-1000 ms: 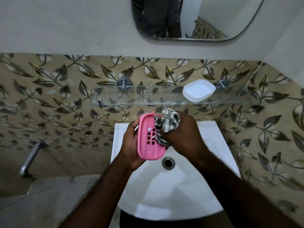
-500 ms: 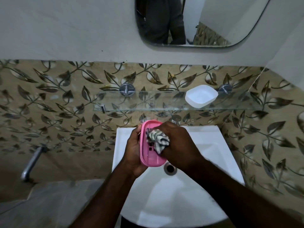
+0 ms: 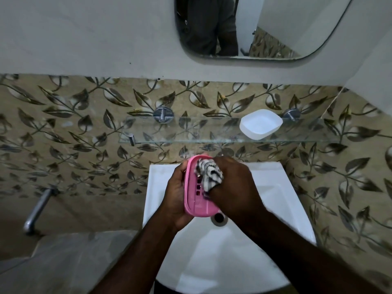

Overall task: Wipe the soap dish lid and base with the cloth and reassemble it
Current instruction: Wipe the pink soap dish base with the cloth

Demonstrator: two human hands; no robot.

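The left hand (image 3: 177,195) grips the pink soap dish piece (image 3: 197,205) along its left long edge, with the thumb side at the front and the fingers curled behind it. The piece is held on edge over the back half of the white sink (image 3: 280,209), just above the drain (image 3: 218,218). Its hollow face, with a row of small slots, is turned towards the right hand (image 3: 233,187). That hand is closed round a bunched black-and-white checked cloth (image 3: 209,174) and presses it into the upper part of the hollow. The hand is slightly blurred, so the exact lie of its fingers cannot be told.

The white soap dish piece (image 3: 261,123) sits open side up near the right end of the glass shelf (image 3: 191,132), well apart from the pink one. The shelf is fixed to a leaf-patterned tiled wall (image 3: 74,124) below a mirror (image 3: 286,28). A metal tap (image 3: 38,209) juts out low on the left.
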